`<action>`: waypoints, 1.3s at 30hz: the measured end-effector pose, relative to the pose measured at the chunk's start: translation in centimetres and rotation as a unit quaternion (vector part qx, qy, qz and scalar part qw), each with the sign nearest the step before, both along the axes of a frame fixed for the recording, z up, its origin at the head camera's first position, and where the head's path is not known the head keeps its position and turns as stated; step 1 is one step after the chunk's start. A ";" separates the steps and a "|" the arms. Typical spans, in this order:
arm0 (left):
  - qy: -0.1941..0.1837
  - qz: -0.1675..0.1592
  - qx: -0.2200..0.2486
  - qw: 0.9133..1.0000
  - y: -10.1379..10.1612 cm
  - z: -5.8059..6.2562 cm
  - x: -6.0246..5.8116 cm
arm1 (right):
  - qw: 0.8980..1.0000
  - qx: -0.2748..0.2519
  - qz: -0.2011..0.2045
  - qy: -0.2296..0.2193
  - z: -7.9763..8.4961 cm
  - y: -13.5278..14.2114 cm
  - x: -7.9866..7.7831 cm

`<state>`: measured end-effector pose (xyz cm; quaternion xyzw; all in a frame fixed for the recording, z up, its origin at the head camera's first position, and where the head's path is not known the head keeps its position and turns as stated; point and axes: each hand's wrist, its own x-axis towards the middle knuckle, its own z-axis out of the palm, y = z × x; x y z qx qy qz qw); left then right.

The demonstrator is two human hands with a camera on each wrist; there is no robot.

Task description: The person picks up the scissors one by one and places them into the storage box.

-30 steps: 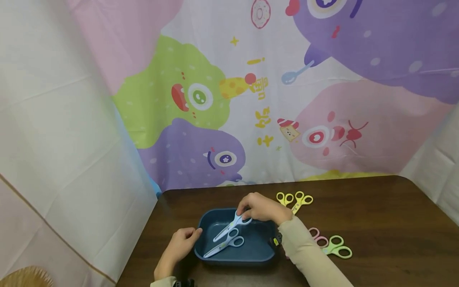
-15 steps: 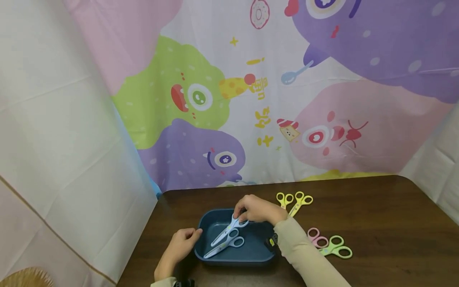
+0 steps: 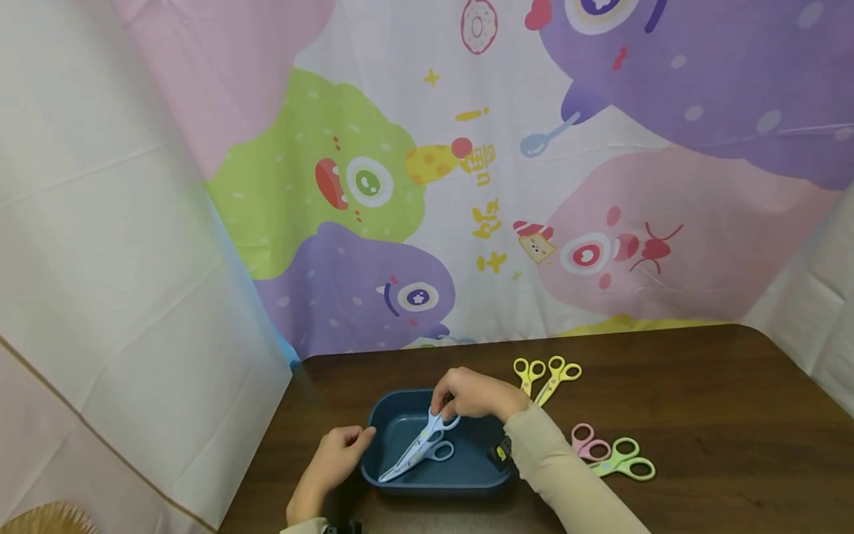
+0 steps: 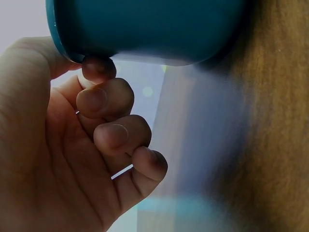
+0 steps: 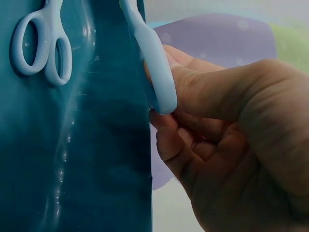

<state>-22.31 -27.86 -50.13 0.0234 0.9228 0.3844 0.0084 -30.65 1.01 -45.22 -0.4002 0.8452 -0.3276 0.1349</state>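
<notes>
My right hand [image 3: 472,393] pinches a pair of light blue scissors [image 5: 161,72] by one finger loop, over the dark blue tray [image 3: 467,487]. The blades slant down to the front left and overlap a second pair of light blue scissors [image 3: 440,450] on the tray floor. In the right wrist view the held handle is beside the tray's rim, with the second pair's loops [image 5: 49,29] further in. My left hand [image 3: 336,452] grips the tray's left rim, thumb over the edge and index fingertip against the outer wall [image 4: 145,29]; its other fingers are curled loosely.
Two yellow scissors [image 3: 556,377] lie behind the tray to the right. Pink scissors [image 3: 588,446] and green scissors [image 3: 620,463] lie together on the brown table [image 3: 720,415], right of my right sleeve. A printed cloth [image 3: 494,311] hangs behind the table.
My right hand has moved a little left and forward to the tray's front, bringing the held scissors over the second pair. The left hand stays at the rim.
</notes>
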 end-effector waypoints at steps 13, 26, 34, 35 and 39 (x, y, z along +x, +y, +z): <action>0.003 -0.004 0.002 1.000 -0.2 -0.1 -0.1 | 1.000 0.006 0.001 -0.021 -0.5 -0.5 0.3; 0.024 -0.009 0.005 1.000 -0.1 -0.1 0.1 | 1.000 0.014 0.011 -0.024 -1.2 -1.3 0.6; 0.025 -0.010 0.003 1.000 0.0 0.0 0.2 | 0.999 0.031 0.004 -0.021 -1.4 -1.4 0.8; 0.025 -0.009 0.003 1.000 0.0 0.0 0.2 | 0.999 0.034 0.005 -0.020 -1.4 -1.4 0.8; 0.023 -0.008 0.007 1.000 0.0 0.0 0.2 | 0.999 0.042 0.003 -0.015 -1.4 -1.4 0.8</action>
